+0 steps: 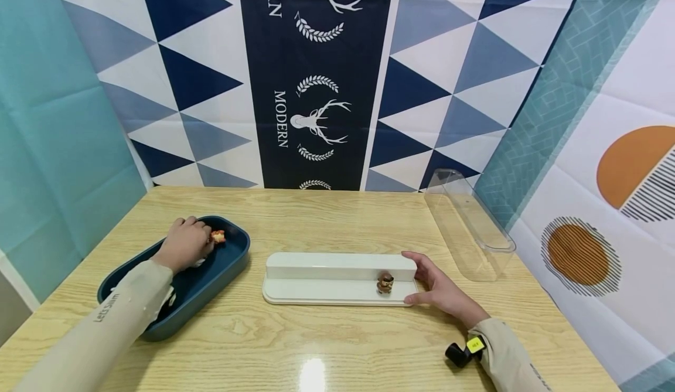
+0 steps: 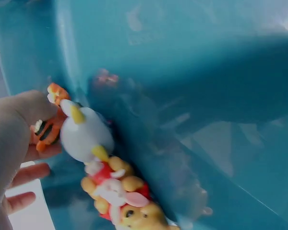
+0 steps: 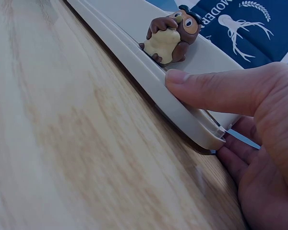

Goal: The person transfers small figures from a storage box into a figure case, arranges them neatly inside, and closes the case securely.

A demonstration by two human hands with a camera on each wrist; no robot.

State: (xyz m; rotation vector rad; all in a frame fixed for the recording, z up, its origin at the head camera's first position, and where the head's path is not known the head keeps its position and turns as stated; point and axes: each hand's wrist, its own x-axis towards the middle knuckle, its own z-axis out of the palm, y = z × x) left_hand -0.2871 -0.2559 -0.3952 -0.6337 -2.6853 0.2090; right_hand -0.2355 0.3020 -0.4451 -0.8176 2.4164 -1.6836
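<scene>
My left hand (image 1: pixel 184 242) reaches into the dark blue tub (image 1: pixel 244 251) and pinches an orange tiger figurine with black stripes (image 2: pixel 50 133). Beside it in the tub, the left wrist view shows a round white figurine with yellow parts (image 2: pixel 86 134), a white-and-pink one (image 2: pixel 116 191) and a yellow bear figurine (image 2: pixel 143 216). My right hand (image 1: pixel 440 289) grips the right end of a white stepped display base (image 1: pixel 321 289), thumb on its front edge and fingers behind. A brown owl figurine (image 3: pixel 170 40) stands upright on the base's lower step, near that hand.
A clear plastic cover (image 1: pixel 464 228) stands at the table's back right, near the patterned wall cloth (image 1: pixel 422 87). The wooden table (image 1: pixel 253 345) extends in front of the base. A black device with a yellow label (image 1: pixel 466 351) is at my right wrist.
</scene>
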